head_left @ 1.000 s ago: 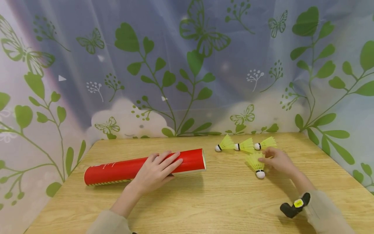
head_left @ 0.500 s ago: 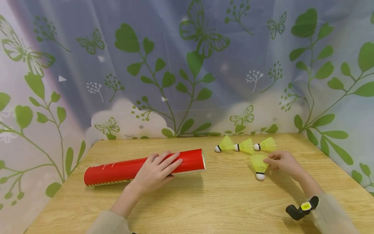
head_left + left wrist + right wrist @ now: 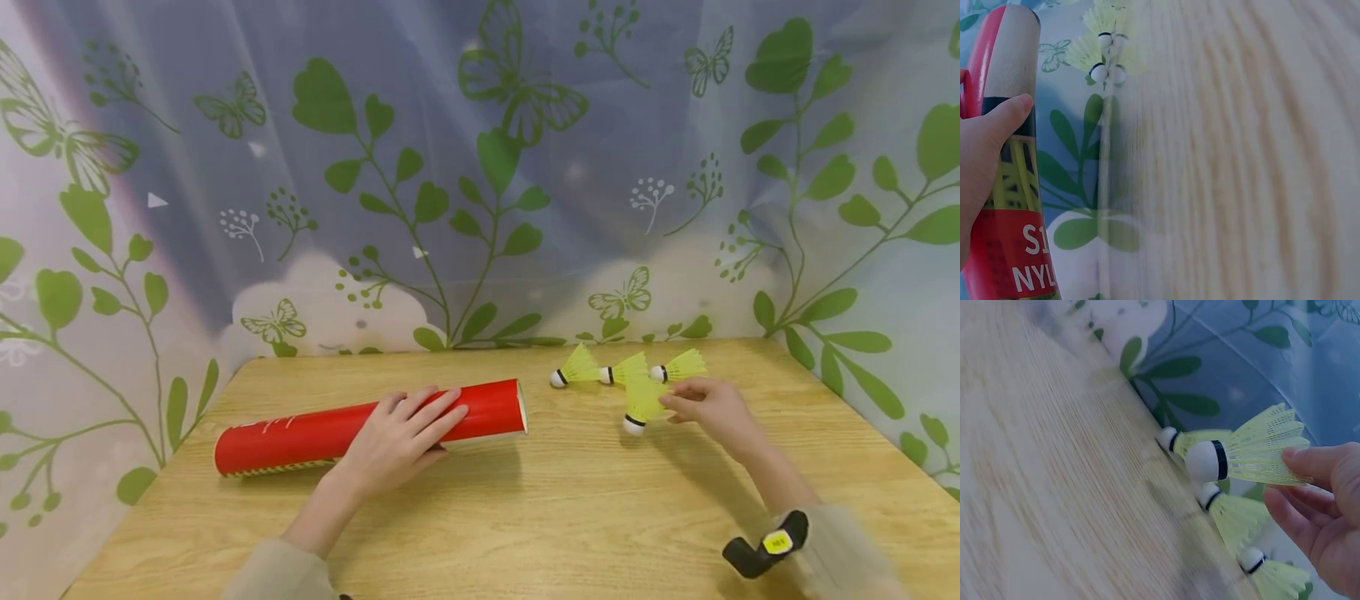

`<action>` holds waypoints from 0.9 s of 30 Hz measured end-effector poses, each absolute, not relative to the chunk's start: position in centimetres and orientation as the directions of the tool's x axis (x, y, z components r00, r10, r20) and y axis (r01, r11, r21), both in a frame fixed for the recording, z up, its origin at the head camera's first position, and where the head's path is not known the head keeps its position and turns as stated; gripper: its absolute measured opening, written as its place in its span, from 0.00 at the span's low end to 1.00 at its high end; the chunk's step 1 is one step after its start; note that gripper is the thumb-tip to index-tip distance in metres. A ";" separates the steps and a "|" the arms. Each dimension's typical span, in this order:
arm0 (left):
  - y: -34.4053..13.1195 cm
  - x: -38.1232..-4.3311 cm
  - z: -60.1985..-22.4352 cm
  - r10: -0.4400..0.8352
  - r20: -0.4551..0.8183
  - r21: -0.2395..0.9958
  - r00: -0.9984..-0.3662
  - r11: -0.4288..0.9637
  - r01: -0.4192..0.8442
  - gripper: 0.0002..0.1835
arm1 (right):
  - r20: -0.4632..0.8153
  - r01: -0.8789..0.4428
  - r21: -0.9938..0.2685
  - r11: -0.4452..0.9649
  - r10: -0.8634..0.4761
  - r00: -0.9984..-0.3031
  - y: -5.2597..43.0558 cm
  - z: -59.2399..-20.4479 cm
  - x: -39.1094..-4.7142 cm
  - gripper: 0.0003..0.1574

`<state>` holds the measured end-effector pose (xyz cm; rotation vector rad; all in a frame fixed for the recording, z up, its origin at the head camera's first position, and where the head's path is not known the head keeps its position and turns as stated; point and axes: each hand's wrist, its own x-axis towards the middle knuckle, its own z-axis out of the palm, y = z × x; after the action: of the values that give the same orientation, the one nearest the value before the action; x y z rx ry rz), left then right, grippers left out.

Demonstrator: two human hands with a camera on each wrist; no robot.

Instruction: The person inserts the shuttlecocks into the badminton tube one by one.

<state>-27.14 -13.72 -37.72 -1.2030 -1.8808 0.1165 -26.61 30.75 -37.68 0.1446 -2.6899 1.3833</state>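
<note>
My left hand (image 3: 393, 442) grips a red shuttlecock tube (image 3: 300, 440) that lies slanted on the left half of the table. Its fingers drape over the top while the thumb presses the side lettered "S1 NYL" in the left wrist view. The tube's right end faces the shuttlecocks. My right hand (image 3: 716, 417) pinches a yellow shuttlecock (image 3: 1260, 456) by the skirt between thumb and fingers, with the white cork pointing down and toward the tube. This shuttlecock is held above the table, in front of three others lying in a row.
Along the back right edge of the wooden table (image 3: 480, 533) lie the left shuttlecock (image 3: 580, 367), the middle shuttlecock (image 3: 624, 367) and the right shuttlecock (image 3: 684, 365). A leaf-patterned curtain (image 3: 420, 200) hangs right behind the table. A black wrist device (image 3: 767, 546) sits at the right sleeve.
My right hand first draws the shuttlecock slightly right and turns it, then raises it and carries it left. The left hand and the tube stay in place.
</note>
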 end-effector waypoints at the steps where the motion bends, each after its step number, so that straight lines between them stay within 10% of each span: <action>1: -13.7 -27.1 -37.7 0.773 0.617 -0.496 -0.147 0.527 0.690 0.43 | 0.152 -0.142 -0.817 0.558 -0.029 -0.988 30.3 -37.6 -26.5 0.27; 27: -13.6 -27.1 -37.5 0.770 0.616 -0.489 -0.164 0.538 0.687 0.43 | 0.338 -0.345 -0.917 0.197 -0.071 -0.938 20.3 -35.7 -24.4 0.15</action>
<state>-27.11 -13.64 -37.54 -1.1908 -1.8958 0.1191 -24.39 20.25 -35.73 0.3992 -2.2492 1.8176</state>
